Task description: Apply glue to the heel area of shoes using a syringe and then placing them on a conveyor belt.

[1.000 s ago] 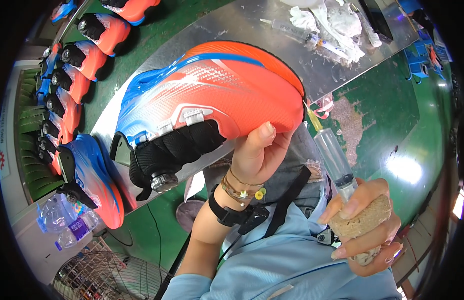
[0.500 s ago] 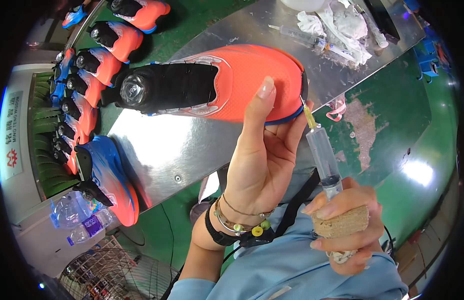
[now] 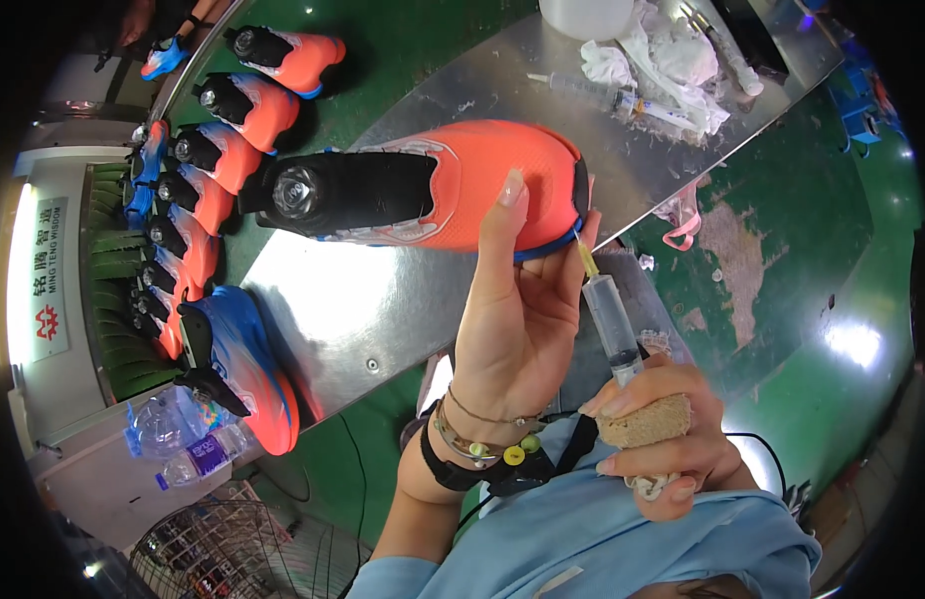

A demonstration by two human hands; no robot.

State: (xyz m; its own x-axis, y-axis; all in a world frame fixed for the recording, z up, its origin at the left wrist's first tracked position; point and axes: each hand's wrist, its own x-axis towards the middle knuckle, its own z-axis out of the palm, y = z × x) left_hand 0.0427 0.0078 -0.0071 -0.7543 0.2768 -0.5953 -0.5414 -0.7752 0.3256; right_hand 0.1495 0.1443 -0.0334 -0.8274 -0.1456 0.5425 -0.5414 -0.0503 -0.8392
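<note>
My left hand grips an orange running shoe by its toe, thumb on the upper and fingers beneath. The shoe lies sideways, toe to the right, with a black collar and a blue sole edge. In my right hand is a clear syringe with a yellow needle hub. Its needle tip meets the edge between upper and sole near the toe. The same hand also clasps a rough tan block, with a crumpled white scrap under its lower fingers.
Several similar shoes line a green rack at left. A blue-and-orange shoe stands on the metal table. White tissues, another syringe and a white container lie far right. Plastic bottles and a wire basket are lower left.
The needle tip has moved along the toe edge toward me, and my right hand has shifted left with the syringe. My left hand keeps its hold on the shoe. The whole view has shifted slightly.
</note>
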